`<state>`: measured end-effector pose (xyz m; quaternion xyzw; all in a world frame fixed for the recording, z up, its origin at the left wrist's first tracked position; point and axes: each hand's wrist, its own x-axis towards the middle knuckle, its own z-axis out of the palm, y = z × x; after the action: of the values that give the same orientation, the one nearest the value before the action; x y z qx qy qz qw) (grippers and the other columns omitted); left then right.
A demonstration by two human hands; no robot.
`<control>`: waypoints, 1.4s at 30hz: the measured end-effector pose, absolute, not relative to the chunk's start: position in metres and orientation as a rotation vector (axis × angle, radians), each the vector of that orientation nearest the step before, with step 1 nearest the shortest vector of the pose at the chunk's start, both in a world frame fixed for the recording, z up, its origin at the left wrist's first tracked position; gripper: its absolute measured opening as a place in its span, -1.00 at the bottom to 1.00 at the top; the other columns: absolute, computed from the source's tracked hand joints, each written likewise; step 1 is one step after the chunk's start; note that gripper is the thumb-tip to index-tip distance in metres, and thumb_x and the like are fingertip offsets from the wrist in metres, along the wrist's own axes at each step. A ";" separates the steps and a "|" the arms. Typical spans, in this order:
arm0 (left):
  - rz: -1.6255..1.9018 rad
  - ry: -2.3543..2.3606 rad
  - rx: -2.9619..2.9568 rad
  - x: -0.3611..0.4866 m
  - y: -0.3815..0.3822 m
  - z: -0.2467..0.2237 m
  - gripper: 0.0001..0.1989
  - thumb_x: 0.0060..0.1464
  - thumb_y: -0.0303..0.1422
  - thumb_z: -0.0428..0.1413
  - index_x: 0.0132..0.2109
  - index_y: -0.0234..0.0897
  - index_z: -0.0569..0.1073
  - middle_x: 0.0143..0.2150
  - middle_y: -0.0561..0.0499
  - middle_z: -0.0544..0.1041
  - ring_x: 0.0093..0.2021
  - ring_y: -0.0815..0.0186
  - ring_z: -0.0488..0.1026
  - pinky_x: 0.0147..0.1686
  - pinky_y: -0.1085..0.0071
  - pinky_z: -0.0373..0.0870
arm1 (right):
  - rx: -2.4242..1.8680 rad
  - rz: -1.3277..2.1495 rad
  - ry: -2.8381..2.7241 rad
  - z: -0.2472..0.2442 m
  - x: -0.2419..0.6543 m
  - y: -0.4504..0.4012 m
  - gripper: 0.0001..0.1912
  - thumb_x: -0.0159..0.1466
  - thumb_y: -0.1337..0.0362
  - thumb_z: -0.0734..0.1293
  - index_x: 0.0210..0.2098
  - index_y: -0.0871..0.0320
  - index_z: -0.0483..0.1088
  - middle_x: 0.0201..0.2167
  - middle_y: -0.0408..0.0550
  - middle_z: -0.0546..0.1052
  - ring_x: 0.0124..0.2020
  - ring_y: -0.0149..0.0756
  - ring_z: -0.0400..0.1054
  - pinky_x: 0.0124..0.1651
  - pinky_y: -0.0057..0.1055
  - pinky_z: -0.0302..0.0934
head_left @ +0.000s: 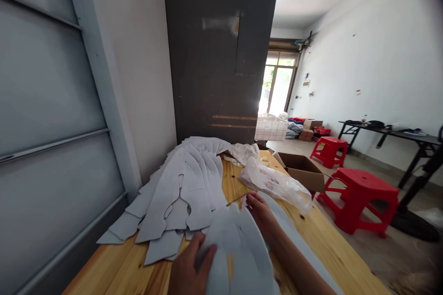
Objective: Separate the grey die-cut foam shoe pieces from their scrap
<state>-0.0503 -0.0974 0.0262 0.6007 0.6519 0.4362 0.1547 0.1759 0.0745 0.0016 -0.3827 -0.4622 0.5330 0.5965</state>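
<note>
A long wooden table [332,249] runs ahead, with a cardboard box [299,170] at its right edge and a red plastic stool [360,198] just beyond. Grey fabric pattern pieces [183,189] lie piled on it beside a plastic bag [273,184]. A loose grey piece [238,253] lies between the hands: the left hand [192,265] covers it, grip unclear, while the right hand [261,214] narrowly pinches its edge

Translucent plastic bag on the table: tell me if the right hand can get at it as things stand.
Probably yes. The right hand sits just below the translucent plastic bag on the wooden table, and nothing appears to stand between them. It touches the grey cut sheet, which does not block the way.
</note>
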 end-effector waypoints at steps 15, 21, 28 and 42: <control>1.194 1.186 1.542 -0.055 -0.044 0.022 -0.58 0.20 -0.03 0.22 0.05 -0.20 0.49 -0.21 -0.03 0.65 -0.23 0.23 0.58 -0.23 0.36 0.47 | -0.808 1.173 -1.265 0.041 0.159 0.053 -0.63 0.26 -0.08 0.46 -0.41 0.09 0.46 -0.57 -0.16 0.44 -0.47 -0.24 0.27 -0.36 -0.36 0.13; 1.307 1.203 1.332 -0.062 -0.037 0.023 -0.58 0.27 0.02 0.13 -0.37 -0.21 0.37 -0.53 0.14 0.40 -0.53 0.40 0.30 -0.46 0.44 0.21 | -0.892 0.864 -1.529 0.023 0.140 0.053 -0.68 0.35 -0.01 0.39 -0.11 0.09 0.56 -0.21 0.07 0.63 -0.14 -0.01 0.49 -0.05 -0.15 0.36; 1.283 1.136 1.191 -0.062 -0.034 0.023 -0.51 0.16 0.12 0.21 -0.40 -0.19 0.34 -0.59 0.19 0.31 -0.58 0.44 0.19 -0.52 0.48 0.11 | -0.618 0.600 -1.998 0.021 0.129 0.012 -0.78 0.41 0.23 0.40 0.04 0.01 0.52 -0.02 0.09 0.56 0.04 -0.06 0.46 0.10 -0.18 0.38; 1.202 0.976 1.225 -0.064 -0.038 0.028 -0.60 0.18 0.03 0.29 -0.27 -0.22 0.45 -0.47 0.12 0.43 -0.45 0.39 0.30 -0.39 0.45 0.24 | -0.690 0.971 -1.777 0.018 0.113 -0.001 -0.74 0.50 0.13 0.30 -0.27 0.10 0.50 -0.38 -0.09 0.59 -0.38 -0.32 0.42 -0.28 -0.41 0.26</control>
<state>-0.0639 -0.0385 0.0277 0.5179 0.4125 0.5080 0.5510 0.1126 -0.0014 0.0178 -0.2830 -0.7284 0.3980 0.4806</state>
